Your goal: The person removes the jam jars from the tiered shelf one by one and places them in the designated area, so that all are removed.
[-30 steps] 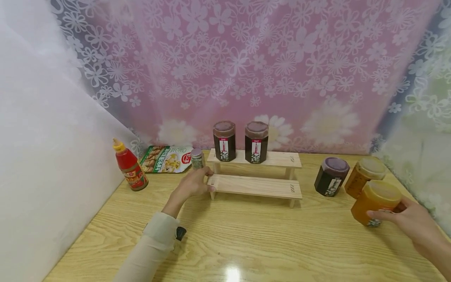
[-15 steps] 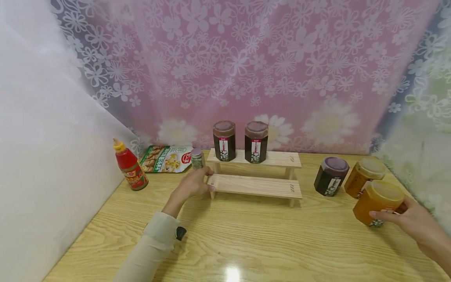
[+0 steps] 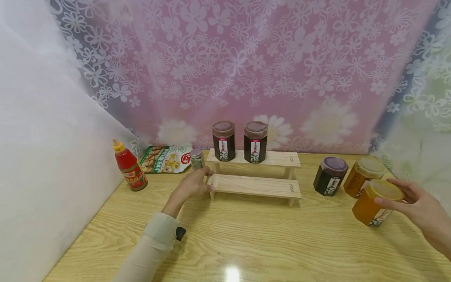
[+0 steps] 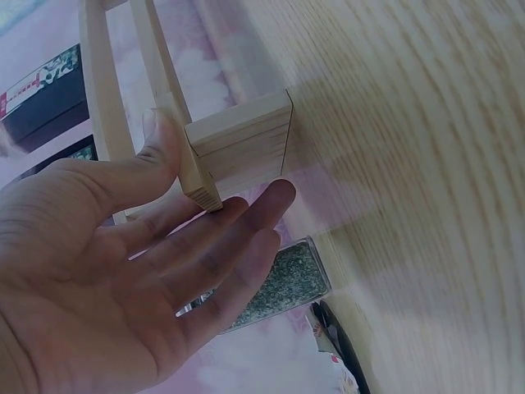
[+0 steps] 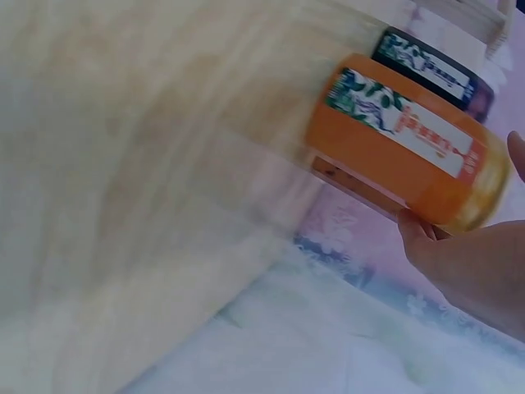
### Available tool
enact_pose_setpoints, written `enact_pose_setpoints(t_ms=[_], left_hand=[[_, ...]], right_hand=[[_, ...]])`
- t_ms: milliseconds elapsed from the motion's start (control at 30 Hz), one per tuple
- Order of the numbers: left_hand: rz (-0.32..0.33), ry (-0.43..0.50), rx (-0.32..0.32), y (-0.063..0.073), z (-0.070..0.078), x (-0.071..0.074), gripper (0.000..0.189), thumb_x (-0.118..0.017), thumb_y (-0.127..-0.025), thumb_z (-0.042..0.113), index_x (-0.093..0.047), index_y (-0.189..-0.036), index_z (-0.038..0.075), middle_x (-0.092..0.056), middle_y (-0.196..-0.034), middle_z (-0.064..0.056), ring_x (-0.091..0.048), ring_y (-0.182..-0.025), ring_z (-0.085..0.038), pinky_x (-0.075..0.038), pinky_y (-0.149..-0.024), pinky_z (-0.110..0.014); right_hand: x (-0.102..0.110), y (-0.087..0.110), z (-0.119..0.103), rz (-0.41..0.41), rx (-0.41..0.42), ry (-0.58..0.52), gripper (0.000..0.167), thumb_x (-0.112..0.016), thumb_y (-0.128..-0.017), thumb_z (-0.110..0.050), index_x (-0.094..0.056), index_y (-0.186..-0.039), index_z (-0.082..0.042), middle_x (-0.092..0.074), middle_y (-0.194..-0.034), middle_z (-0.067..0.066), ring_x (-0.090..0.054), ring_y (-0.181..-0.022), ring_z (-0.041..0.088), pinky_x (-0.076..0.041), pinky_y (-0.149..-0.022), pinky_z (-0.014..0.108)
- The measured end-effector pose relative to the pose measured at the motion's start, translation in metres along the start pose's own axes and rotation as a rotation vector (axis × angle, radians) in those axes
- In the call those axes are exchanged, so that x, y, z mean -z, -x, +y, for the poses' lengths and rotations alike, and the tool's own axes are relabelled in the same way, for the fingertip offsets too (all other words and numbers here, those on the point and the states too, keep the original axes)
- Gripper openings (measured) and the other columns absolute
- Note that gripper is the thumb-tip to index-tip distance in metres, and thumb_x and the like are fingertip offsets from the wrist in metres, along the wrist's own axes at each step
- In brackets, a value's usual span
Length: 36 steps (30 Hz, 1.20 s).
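My left hand (image 3: 193, 183) grips the left end of a two-step wooden shelf (image 3: 253, 185). In the left wrist view, its thumb lies over the plank (image 4: 199, 187) and the other fingers reach beneath and past it. A small clear bottle of green flakes (image 4: 287, 283) stands just behind those fingers. At the far right, my right hand (image 3: 419, 211) spreads loosely around the yellow lid of an amber honey jar (image 3: 370, 209), which stands upright. In the right wrist view, the thumb is apart from the jar (image 5: 385, 139) while a finger touches near the lid.
Two dark hexagonal jars (image 3: 223, 147) stand on the upper step. Near the honey jar are another dark jar (image 3: 330, 178) and an amber jar (image 3: 363, 178). On the left are a red sauce bottle (image 3: 130, 166) and a green-and-white food packet (image 3: 165, 158). A floral curtain (image 3: 239, 78) hangs behind.
The honey jar shifted slightly right with my right hand. That hand has since loosened and moved up toward the lid, uncovering more of the label. My left hand has stayed put.
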<state>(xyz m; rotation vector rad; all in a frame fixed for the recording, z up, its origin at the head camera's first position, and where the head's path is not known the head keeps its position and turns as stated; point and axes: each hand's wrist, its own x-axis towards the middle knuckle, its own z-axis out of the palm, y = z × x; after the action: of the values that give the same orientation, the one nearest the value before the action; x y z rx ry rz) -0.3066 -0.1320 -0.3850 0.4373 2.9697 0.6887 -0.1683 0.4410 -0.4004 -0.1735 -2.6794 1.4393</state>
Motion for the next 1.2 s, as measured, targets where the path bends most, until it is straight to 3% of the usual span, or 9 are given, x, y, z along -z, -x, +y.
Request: enact_pose_setpoints(t_ms=[33,133,267,467,600,667,800,967,1200], left_hand=[[0.002,0.001,-0.003,0.0,0.0,0.0,0.05,-0.085,-0.088,0.027,-0.065,-0.131,0.011,-0.067,-0.137,-0.01,-0.062,-0.126,-0.036,-0.049,-0.104,-0.053],[0.009,0.002,-0.009,0.001,0.0,0.0,0.05,-0.086,-0.087,0.027,-0.065,-0.13,0.011,-0.068,-0.136,-0.011,-0.063,-0.125,-0.036,-0.049,-0.104,-0.053],[0.008,0.002,-0.005,0.002,0.0,0.001,0.05,-0.086,-0.087,0.027,-0.065,-0.13,0.011,-0.068,-0.136,-0.01,-0.063,-0.125,-0.036,-0.05,-0.103,-0.053],[-0.001,-0.002,-0.001,0.002,0.001,0.001,0.051,-0.085,-0.088,0.028,-0.065,-0.132,0.011,-0.067,-0.137,-0.011,-0.063,-0.125,-0.036,-0.05,-0.104,-0.053],[-0.004,-0.005,0.0,0.003,0.001,0.0,0.051,-0.086,-0.088,0.028,-0.065,-0.132,0.011,-0.067,-0.137,-0.01,-0.063,-0.125,-0.036,-0.05,-0.104,-0.053],[-0.005,-0.005,0.001,0.003,0.0,-0.001,0.052,-0.086,-0.088,0.028,-0.065,-0.132,0.011,-0.067,-0.137,-0.01,-0.063,-0.125,-0.036,-0.05,-0.104,-0.053],[-0.007,-0.002,0.006,0.002,-0.002,-0.002,0.052,-0.085,-0.088,0.028,-0.065,-0.132,0.011,-0.067,-0.137,-0.01,-0.063,-0.125,-0.036,-0.05,-0.103,-0.054],[-0.016,0.01,0.006,0.002,-0.003,-0.004,0.051,-0.085,-0.089,0.029,-0.065,-0.133,0.012,-0.067,-0.137,-0.01,-0.063,-0.124,-0.036,-0.05,-0.103,-0.054],[-0.01,0.024,0.006,0.001,-0.003,-0.001,0.05,-0.083,-0.09,0.029,-0.064,-0.133,0.013,-0.066,-0.137,-0.01,-0.062,-0.124,-0.037,-0.049,-0.104,-0.054]], right_hand=[[0.0,0.0,0.001,0.01,0.016,-0.009,0.083,-0.063,-0.105,-0.033,-0.007,-0.167,-0.032,-0.02,-0.167,-0.018,-0.031,-0.152,0.02,-0.014,-0.118,0.073],[-0.001,-0.001,0.003,0.062,0.038,-0.036,0.078,-0.061,-0.106,-0.035,-0.011,-0.165,-0.04,-0.018,-0.168,-0.021,0.003,-0.161,0.024,0.0,-0.125,0.064],[0.001,0.002,-0.005,0.086,0.064,-0.039,0.074,-0.059,-0.107,-0.034,-0.013,-0.163,-0.04,-0.03,-0.135,-0.042,-0.015,-0.154,-0.005,0.002,-0.129,0.047],[0.002,0.01,-0.028,0.074,0.113,-0.04,0.066,-0.056,-0.109,-0.029,-0.017,-0.161,-0.042,-0.035,-0.129,-0.041,-0.025,-0.15,-0.006,-0.005,-0.124,0.022],[0.001,0.009,-0.035,0.092,0.172,-0.067,0.056,-0.058,-0.108,-0.02,-0.03,-0.151,-0.044,-0.042,-0.128,-0.039,-0.04,-0.125,-0.018,-0.013,-0.115,0.009],[0.0,0.006,-0.04,0.077,0.199,-0.111,0.053,-0.058,-0.107,-0.015,-0.035,-0.147,-0.042,-0.046,-0.128,-0.036,-0.044,-0.112,-0.022,-0.015,-0.113,0.007],[-0.003,0.003,-0.053,0.013,0.233,-0.203,0.051,-0.059,-0.106,-0.008,-0.042,-0.146,-0.034,-0.053,-0.131,-0.03,-0.052,-0.113,-0.02,-0.027,-0.108,0.006],[-0.013,-0.003,-0.069,-0.052,0.259,-0.285,0.052,-0.061,-0.104,-0.002,-0.047,-0.147,-0.026,-0.061,-0.131,-0.024,-0.059,-0.112,-0.014,-0.046,-0.085,0.005],[-0.036,-0.011,-0.087,-0.14,0.271,-0.376,0.05,-0.059,-0.104,0.001,-0.049,-0.147,-0.021,-0.064,-0.134,-0.019,-0.059,-0.118,-0.008,-0.045,-0.088,0.007]])
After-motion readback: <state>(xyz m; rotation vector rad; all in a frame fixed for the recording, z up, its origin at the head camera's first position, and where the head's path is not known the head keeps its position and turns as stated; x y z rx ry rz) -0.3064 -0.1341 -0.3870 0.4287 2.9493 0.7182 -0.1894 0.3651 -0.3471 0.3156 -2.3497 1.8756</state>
